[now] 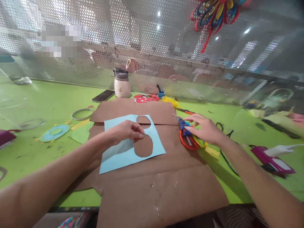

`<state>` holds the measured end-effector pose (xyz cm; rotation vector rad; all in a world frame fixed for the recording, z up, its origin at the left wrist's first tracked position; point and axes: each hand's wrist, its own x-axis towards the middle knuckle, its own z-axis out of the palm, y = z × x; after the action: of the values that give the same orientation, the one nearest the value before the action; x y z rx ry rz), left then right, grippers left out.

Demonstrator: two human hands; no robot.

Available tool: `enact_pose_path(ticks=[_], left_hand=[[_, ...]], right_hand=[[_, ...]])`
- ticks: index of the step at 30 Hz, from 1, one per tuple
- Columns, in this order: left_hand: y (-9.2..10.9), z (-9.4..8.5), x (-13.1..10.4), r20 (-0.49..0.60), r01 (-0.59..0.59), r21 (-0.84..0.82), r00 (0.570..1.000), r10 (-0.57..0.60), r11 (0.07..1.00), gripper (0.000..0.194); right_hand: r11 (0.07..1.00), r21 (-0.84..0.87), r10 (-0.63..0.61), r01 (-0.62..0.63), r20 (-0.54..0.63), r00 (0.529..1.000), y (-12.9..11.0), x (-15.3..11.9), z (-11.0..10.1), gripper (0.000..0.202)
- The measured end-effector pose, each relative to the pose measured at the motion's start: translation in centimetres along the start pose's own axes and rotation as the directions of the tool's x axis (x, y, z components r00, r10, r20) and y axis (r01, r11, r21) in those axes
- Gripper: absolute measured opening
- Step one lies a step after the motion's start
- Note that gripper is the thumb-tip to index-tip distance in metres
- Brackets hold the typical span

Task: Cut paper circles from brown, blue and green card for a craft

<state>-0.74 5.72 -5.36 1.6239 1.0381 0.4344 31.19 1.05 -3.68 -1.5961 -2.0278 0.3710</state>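
Note:
A light blue sheet [118,156] with two round holes lies on brown cardboard [163,186]. Over the sheet, beside the holes, is my left hand [133,129], its fingertips pinched together; whether they hold anything is too small to tell. My right hand [201,126] has its fingers apart at a blue compass-like tool [184,126], touching or just above it. That tool lies over scissors with red [190,145] and yellow handles at the cardboard's right edge.
Behind the cardboard are a white bottle [122,87], a phone [103,96], red paper pieces [141,99] and yellow strands [170,101]. A ring [82,114] and blue paper ring [55,133] lie left, a magenta power strip [273,161] right.

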Motion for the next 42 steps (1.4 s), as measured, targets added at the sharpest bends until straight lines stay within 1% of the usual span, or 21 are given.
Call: enact_pose_path(ticks=[1, 3, 5, 8, 10, 12, 14, 17, 19, 22, 24, 26, 30, 34, 37, 42], left_hand=[[0.0, -0.1, -0.1, 0.004, -0.006, -0.012, 1.0, 0.006, 1.0, 0.018], [0.0, -0.2, -0.2, 0.011, -0.022, -0.029, 1.0, 0.022, 0.999, 0.018], [0.0, -0.2, -0.2, 0.016, -0.035, -0.045, 0.999, 0.036, 0.998, 0.017], [-0.2, -0.3, -0.2, 0.023, -0.046, -0.074, 0.999, 0.048, 0.996, 0.018], [-0.3, -0.3, -0.2, 0.021, -0.049, -0.092, 0.998, 0.051, 0.994, 0.019], [-0.3, -0.2, -0.2, 0.015, -0.053, -0.113, 0.998, 0.055, 0.992, 0.021], [-0.4, -0.1, -0.3, -0.009, -0.05, -0.15, 0.999, 0.049, 0.987, 0.023], [-0.7, 0.1, -0.1, -0.052, -0.03, -0.181, 0.998, 0.021, 0.983, 0.02], [-1.1, 0.3, 0.0, -0.061, -0.028, -0.169, 0.998, 0.018, 0.985, 0.016], [-1.5, 0.4, 0.3, -0.071, -0.046, -0.133, 0.997, 0.036, 0.99, 0.012], [-1.7, 0.4, 0.4, -0.081, -0.052, -0.098, 0.996, 0.044, 0.994, 0.01], [-1.7, 0.5, 0.5, -0.087, -0.053, -0.047, 0.995, 0.048, 0.997, 0.008], [-1.8, 0.6, 0.6, -0.077, -0.06, 0.121, 0.995, 0.07, 0.991, 0.009], [-1.7, 0.8, 0.5, -0.047, -0.104, 0.293, 0.991, 0.123, 0.95, 0.012], [-1.4, 1.0, 0.3, -0.035, -0.123, 0.383, 0.989, 0.147, 0.916, 0.01], [-1.0, 1.5, -0.1, -0.021, -0.125, 0.486, 0.988, 0.155, 0.865, 0.01]], right_hand=[[0.998, 0.069, -0.008, 0.005, 0.04, 0.999, -1.7, 0.0, 0.7, 0.03], [0.982, 0.187, -0.029, 0.002, 0.141, 0.99, -4.7, 0.5, 2.7, 0.024], [0.963, 0.268, -0.022, -0.039, 0.221, 0.975, -6.9, 1.2, 5.2, 0.022], [0.922, 0.369, 0.008, -0.12, 0.292, 0.956, -8.4, 1.9, 8.1, 0.012], [0.886, 0.425, 0.044, -0.182, 0.315, 0.948, -8.6, 2.0, 8.8, 0.011], [0.846, 0.473, 0.088, -0.247, 0.333, 0.939, -8.5, 2.0, 8.5, 0.012], [0.806, 0.503, 0.14, -0.312, 0.351, 0.926, -8.0, 2.2, 7.5, 0.013], [0.752, 0.522, 0.215, -0.402, 0.382, 0.899, -6.5, 2.9, 5.7, 0.015], [0.725, 0.52, 0.248, -0.451, 0.413, 0.876, -5.3, 3.4, 5.1, 0.02], [0.709, 0.489, 0.256, -0.509, 0.493, 0.831, -4.3, 3.7, 5.5, 0.024], [0.713, 0.464, 0.252, -0.525, 0.529, 0.811, -4.4, 3.5, 6.3, 0.026], [0.725, 0.44, 0.256, -0.529, 0.541, 0.801, -4.9, 3.4, 7.0, 0.027], [0.752, 0.388, 0.283, -0.533, 0.54, 0.793, -5.4, 3.6, 7.8, 0.028], [0.776, 0.353, 0.297, -0.523, 0.526, 0.797, -5.5, 3.9, 7.9, 0.03], [0.797, 0.332, 0.299, -0.505, 0.508, 0.807, -5.6, 3.8, 8.1, 0.032], [0.84, 0.295, 0.293, -0.455, 0.459, 0.839, -5.5, 3.6, 8.8, 0.028]])
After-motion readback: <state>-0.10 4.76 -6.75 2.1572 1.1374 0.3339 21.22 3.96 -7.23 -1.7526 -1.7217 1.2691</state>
